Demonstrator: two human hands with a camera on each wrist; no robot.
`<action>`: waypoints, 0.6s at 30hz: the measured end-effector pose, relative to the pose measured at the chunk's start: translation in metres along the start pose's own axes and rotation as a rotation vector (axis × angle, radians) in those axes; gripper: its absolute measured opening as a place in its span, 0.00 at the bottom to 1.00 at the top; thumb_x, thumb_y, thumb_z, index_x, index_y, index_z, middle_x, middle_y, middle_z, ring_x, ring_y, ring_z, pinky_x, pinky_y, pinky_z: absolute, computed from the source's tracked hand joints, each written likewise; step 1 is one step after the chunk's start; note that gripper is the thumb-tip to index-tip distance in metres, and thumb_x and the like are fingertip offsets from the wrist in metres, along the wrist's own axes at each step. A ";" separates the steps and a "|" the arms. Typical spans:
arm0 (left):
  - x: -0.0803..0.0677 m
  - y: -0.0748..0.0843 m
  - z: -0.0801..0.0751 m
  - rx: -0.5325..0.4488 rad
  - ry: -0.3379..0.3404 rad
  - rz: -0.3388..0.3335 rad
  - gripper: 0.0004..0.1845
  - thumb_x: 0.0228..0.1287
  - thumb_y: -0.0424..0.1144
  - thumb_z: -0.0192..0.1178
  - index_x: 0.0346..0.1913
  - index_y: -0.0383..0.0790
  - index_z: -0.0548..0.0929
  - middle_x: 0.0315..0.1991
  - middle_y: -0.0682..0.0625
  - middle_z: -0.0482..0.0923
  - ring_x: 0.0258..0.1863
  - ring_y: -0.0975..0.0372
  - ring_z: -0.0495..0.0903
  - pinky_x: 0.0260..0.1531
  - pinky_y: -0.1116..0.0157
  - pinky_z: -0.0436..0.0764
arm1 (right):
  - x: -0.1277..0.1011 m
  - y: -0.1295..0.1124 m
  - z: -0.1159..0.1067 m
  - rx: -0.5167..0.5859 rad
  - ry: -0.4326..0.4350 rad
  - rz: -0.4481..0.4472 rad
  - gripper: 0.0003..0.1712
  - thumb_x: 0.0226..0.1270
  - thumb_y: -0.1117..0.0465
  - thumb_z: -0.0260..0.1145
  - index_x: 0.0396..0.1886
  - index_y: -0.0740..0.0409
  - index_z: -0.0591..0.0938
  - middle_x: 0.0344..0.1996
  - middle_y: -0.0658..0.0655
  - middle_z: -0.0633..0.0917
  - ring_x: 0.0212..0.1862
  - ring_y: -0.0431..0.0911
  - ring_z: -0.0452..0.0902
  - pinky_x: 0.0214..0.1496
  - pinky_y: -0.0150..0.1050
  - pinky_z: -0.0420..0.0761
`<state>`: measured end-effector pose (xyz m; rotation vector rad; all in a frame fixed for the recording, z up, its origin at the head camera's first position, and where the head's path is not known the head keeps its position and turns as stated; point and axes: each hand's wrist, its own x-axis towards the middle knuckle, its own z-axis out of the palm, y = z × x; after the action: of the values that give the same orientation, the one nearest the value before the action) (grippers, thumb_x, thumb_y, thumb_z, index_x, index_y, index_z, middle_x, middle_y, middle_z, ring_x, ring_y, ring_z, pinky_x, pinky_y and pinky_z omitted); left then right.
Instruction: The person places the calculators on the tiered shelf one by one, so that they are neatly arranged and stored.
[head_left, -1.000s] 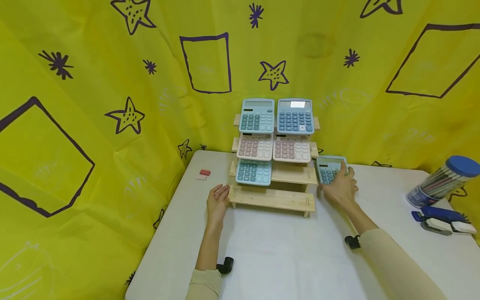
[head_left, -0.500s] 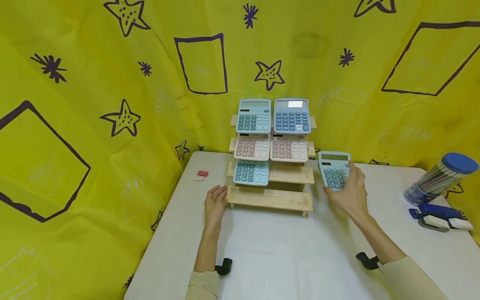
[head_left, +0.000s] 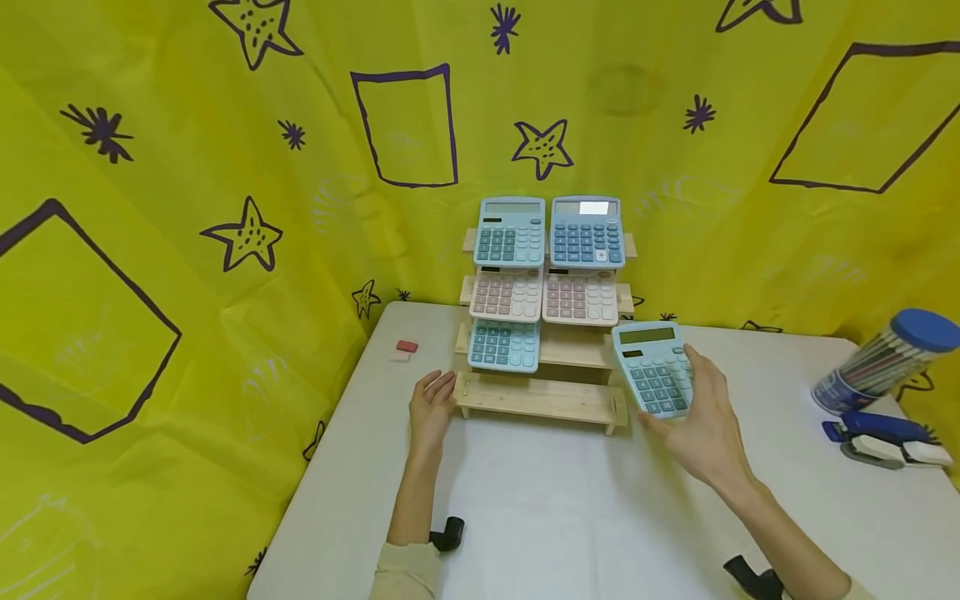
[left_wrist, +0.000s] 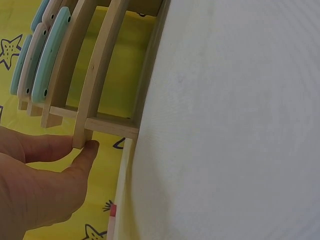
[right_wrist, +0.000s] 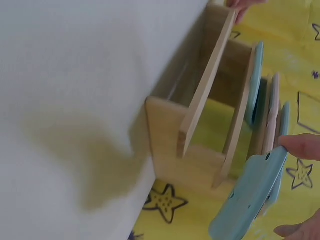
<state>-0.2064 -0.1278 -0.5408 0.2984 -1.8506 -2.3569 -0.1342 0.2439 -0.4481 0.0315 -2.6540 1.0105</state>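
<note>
My right hand (head_left: pixel 708 433) holds a light blue calculator (head_left: pixel 654 375) by its edges, raised and slightly tilted beside the right end of a stepped wooden rack (head_left: pixel 540 398). In the right wrist view the calculator's pale back (right_wrist: pixel 250 195) shows between thumb and finger. At the rack's left end, my left hand (head_left: pixel 432 412) pinches the end of the lowest slat (left_wrist: pixel 85 120) between thumb and finger. Two bluish calculators (head_left: pixel 510 233) stand on the top tier and two pink-and-white calculators (head_left: pixel 581 298) below them. Another light blue calculator (head_left: pixel 504 346) fills the left half of the third tier.
A red eraser and a pale eraser (head_left: pixel 407 346) lie on the white table (head_left: pixel 540 517) to the left. On the right are a blue-lidded tub of pencils (head_left: pixel 877 367), a blue stapler (head_left: pixel 885 427) and a white-and-grey object (head_left: pixel 892 452). A yellow patterned cloth (head_left: pixel 337 250) hangs behind.
My right hand has lifted the light blue calculator from the table beside the rack and brought it nearer and toward the rack. The left hand has stayed at the rack's left end.
</note>
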 end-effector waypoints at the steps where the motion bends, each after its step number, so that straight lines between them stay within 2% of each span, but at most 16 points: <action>1: 0.000 0.000 0.000 -0.001 -0.002 0.002 0.30 0.69 0.15 0.52 0.73 0.27 0.64 0.69 0.30 0.73 0.71 0.44 0.73 0.66 0.61 0.78 | -0.002 -0.004 0.002 0.009 -0.006 -0.015 0.68 0.54 0.59 0.82 0.85 0.58 0.47 0.77 0.75 0.55 0.60 0.72 0.67 0.53 0.74 0.73; 10: -0.002 0.002 -0.001 -0.001 -0.008 -0.005 0.30 0.70 0.15 0.52 0.73 0.27 0.63 0.69 0.30 0.72 0.72 0.45 0.72 0.66 0.61 0.77 | -0.008 -0.032 0.035 0.041 -0.038 -0.128 0.66 0.49 0.62 0.84 0.84 0.56 0.54 0.76 0.72 0.60 0.61 0.72 0.71 0.57 0.73 0.74; 15: -0.003 0.002 -0.002 0.001 -0.014 0.000 0.30 0.71 0.16 0.52 0.74 0.27 0.62 0.70 0.29 0.71 0.73 0.44 0.71 0.68 0.59 0.76 | 0.002 -0.040 0.056 0.049 -0.017 -0.185 0.63 0.47 0.61 0.84 0.82 0.58 0.59 0.75 0.72 0.62 0.68 0.72 0.66 0.62 0.77 0.65; 18: -0.002 0.001 -0.002 0.002 -0.009 -0.003 0.30 0.71 0.16 0.52 0.74 0.28 0.63 0.69 0.30 0.72 0.72 0.44 0.72 0.67 0.59 0.76 | 0.009 -0.043 0.068 0.033 0.014 -0.200 0.61 0.48 0.60 0.83 0.80 0.59 0.61 0.75 0.72 0.62 0.71 0.71 0.62 0.65 0.75 0.60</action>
<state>-0.2040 -0.1295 -0.5397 0.2914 -1.8582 -2.3615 -0.1560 0.1680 -0.4660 0.2895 -2.5601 0.9843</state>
